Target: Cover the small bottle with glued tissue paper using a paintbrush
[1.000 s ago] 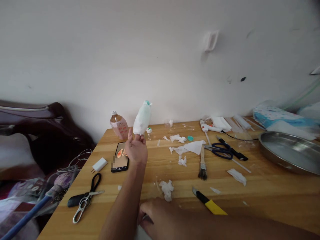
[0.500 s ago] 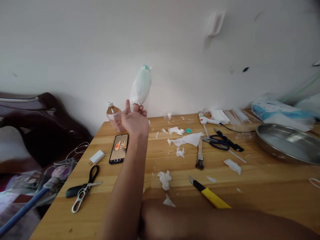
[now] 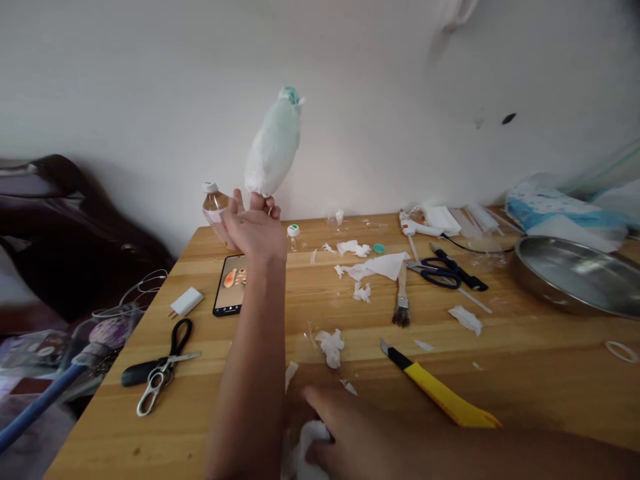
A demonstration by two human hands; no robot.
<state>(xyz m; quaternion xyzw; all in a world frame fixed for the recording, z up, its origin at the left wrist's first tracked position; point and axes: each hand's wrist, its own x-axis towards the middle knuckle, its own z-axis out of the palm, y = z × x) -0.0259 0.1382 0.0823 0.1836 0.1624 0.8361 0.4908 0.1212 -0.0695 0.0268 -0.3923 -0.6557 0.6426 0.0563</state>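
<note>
My left hand (image 3: 255, 230) is raised palm up above the back left of the table. Its fingers hold the lower end of a bottle-shaped form (image 3: 275, 143) covered in white paper, with a teal top, tilted slightly right. How far the fingertips go into its base is hidden. My right hand (image 3: 345, 427), blurred at the bottom, has thumb and forefinger around a piece of white tissue (image 3: 313, 448). Torn tissue (image 3: 331, 348) lies ahead of it. A yellow utility knife (image 3: 440, 393) is to its right.
Behind my left forearm are a phone (image 3: 230, 287) and a drink bottle (image 3: 215, 210). Small scissors (image 3: 157, 380) lie left. A brush (image 3: 401, 307), navy-handled scissors (image 3: 440, 273), a glue gun (image 3: 420, 227) and a metal basin (image 3: 575, 287) occupy the right side.
My left hand has lifted the paper-covered form up and slightly left. My right hand has come out from behind the left forearm, with white tissue showing in it. The view has shifted slightly.
</note>
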